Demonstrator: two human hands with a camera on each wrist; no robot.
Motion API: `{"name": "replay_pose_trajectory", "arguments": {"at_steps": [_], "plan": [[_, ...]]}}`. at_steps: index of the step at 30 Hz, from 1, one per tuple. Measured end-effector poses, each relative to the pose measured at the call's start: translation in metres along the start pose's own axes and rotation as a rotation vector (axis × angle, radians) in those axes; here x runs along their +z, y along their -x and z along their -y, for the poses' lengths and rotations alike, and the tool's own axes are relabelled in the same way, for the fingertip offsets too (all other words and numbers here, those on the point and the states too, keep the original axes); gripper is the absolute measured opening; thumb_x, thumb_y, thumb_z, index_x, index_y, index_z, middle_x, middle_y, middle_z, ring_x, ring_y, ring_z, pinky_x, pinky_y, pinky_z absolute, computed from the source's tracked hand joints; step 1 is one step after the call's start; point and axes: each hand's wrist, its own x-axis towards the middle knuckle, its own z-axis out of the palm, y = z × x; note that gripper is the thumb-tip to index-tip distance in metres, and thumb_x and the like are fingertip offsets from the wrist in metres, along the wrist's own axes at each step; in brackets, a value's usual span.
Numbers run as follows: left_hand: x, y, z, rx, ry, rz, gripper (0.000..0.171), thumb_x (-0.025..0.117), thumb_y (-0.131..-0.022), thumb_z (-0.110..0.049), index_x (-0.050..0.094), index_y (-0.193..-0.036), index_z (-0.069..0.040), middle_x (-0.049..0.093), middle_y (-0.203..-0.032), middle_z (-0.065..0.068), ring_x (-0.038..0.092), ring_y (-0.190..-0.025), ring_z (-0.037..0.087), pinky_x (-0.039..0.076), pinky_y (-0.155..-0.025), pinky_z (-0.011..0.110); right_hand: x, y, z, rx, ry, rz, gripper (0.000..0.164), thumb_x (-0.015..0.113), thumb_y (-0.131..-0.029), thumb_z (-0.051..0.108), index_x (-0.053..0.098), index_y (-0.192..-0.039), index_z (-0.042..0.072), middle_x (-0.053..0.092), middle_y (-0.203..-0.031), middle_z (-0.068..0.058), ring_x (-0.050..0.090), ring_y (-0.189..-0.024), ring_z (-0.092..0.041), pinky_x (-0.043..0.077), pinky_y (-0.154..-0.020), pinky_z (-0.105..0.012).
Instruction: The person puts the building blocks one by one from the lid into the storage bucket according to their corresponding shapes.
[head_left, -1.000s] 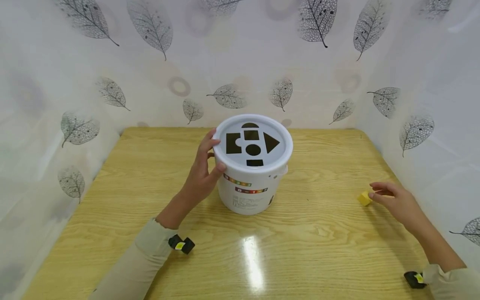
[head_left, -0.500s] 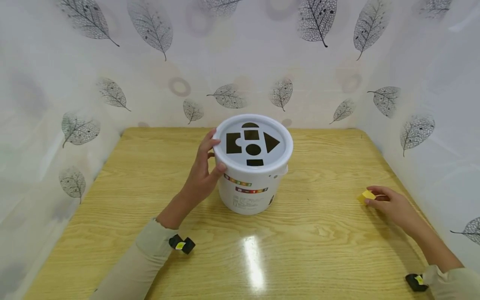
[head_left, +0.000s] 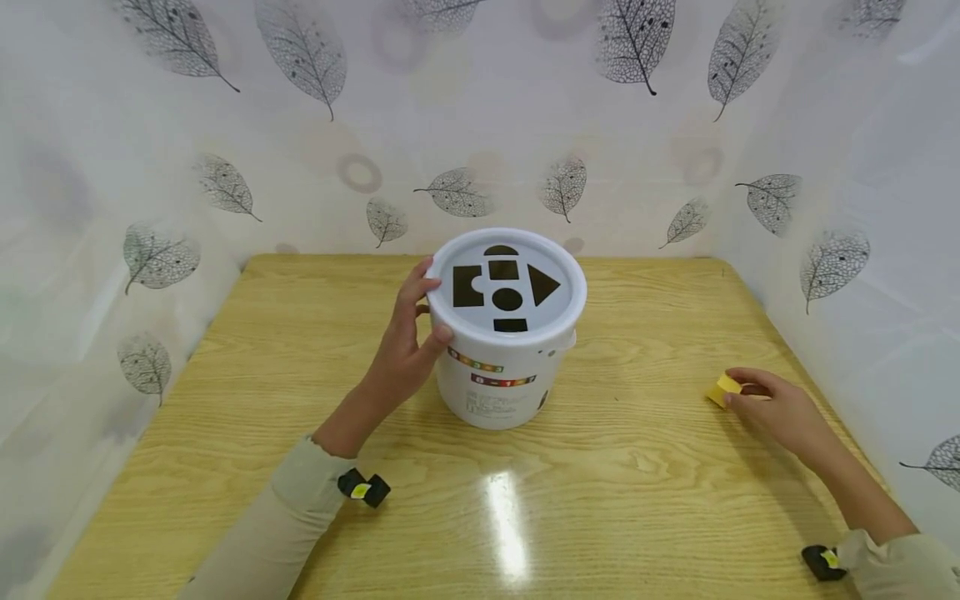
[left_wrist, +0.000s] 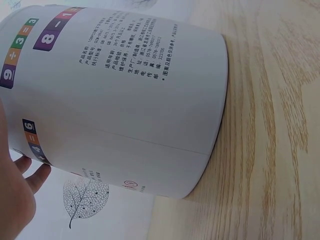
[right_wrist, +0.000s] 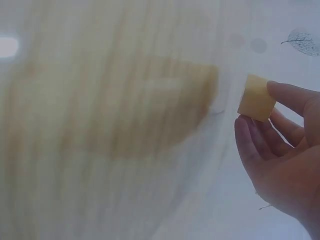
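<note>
A white bucket [head_left: 498, 408] stands upright on the table, its lid [head_left: 476, 318] cut with dark holes: a triangle, a circle, a half-circle, rectangles and a notched square. My left hand [head_left: 401, 358] holds the bucket's left side at the rim, thumb in front and fingers reaching round the far side. Printed sums and small text cover the bucket wall [left_wrist: 140, 105] in the left wrist view. Out at the right, a small yellow block [head_left: 722, 390] is pinched between thumb and fingers of my right hand [head_left: 783, 421]. The right wrist view shows the block [right_wrist: 256, 99] at the fingertips.
The wood-grain table [head_left: 622, 500] carries a bright light reflection near its front. Pale leaf-printed sheeting [head_left: 495, 125] rises behind it and on both sides. A black wrist device [head_left: 363, 487] sits on the left sleeve, another [head_left: 823, 562] on the right.
My right hand has closed its fingers on the yellow block, which has turned and shifted slightly left with the hand. The left hand and bucket have stayed put.
</note>
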Motion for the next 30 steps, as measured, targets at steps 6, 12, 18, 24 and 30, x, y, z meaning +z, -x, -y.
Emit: {"name": "replay_pose_trajectory", "arguments": {"at_steps": [6, 12, 18, 24, 30], "plan": [[0.000, 0.000, 0.001, 0.000, -0.004, 0.001, 0.077, 0.040, -0.097, -0.071, 0.028, -0.145, -0.012, 0.016, -0.168, 0.002, 0.035, -0.142, 0.025, 0.042, -0.100, 0.047, -0.009, -0.005, 0.021, -0.055, -0.028, -0.001, 0.057, 0.063, -0.100, 0.037, 0.051, -0.144, 0.002, 0.055, -0.138, -0.023, 0.039, -0.095, 0.024, 0.048, -0.070, -0.015], [0.000, 0.000, 0.001, -0.001, -0.002, 0.002, 0.077, 0.040, -0.097, -0.071, 0.028, -0.145, -0.012, 0.016, -0.168, 0.002, 0.034, -0.143, 0.025, 0.042, -0.100, 0.049, -0.019, -0.015, 0.051, -0.092, -0.057, 0.004, 0.055, 0.062, -0.101, 0.033, 0.050, -0.145, 0.002, 0.056, -0.135, -0.022, 0.049, -0.092, 0.019, 0.050, -0.072, -0.016], [0.001, -0.001, 0.002, 0.008, -0.004, 0.001, 0.077, 0.040, -0.097, -0.070, 0.028, -0.145, -0.012, 0.016, -0.168, 0.002, 0.032, -0.145, 0.025, 0.042, -0.100, 0.047, -0.026, -0.020, 0.089, -0.124, -0.088, -0.012, 0.053, 0.064, -0.100, 0.030, 0.051, -0.145, 0.005, 0.055, -0.135, -0.016, 0.056, -0.089, 0.015, 0.050, -0.073, -0.013], [0.001, 0.000, 0.002, 0.003, -0.007, 0.000, 0.076, 0.040, -0.097, -0.070, 0.028, -0.146, -0.013, 0.016, -0.168, 0.001, 0.031, -0.147, 0.024, 0.042, -0.100, 0.046, -0.031, -0.027, 0.127, -0.193, -0.103, -0.027, 0.050, 0.066, -0.099, 0.028, 0.054, -0.144, 0.009, 0.055, -0.136, -0.011, 0.057, -0.093, 0.012, 0.051, -0.074, -0.012], [0.001, 0.000, 0.001, 0.000, -0.001, 0.001, 0.077, 0.040, -0.097, -0.071, 0.028, -0.146, -0.012, 0.015, -0.168, 0.001, 0.032, -0.145, 0.024, 0.042, -0.100, 0.047, -0.038, -0.032, 0.163, -0.186, -0.121, -0.031, 0.048, 0.068, -0.098, 0.032, 0.056, -0.143, 0.021, 0.056, -0.137, 0.000, 0.059, -0.098, 0.008, 0.051, -0.077, -0.015]]}}
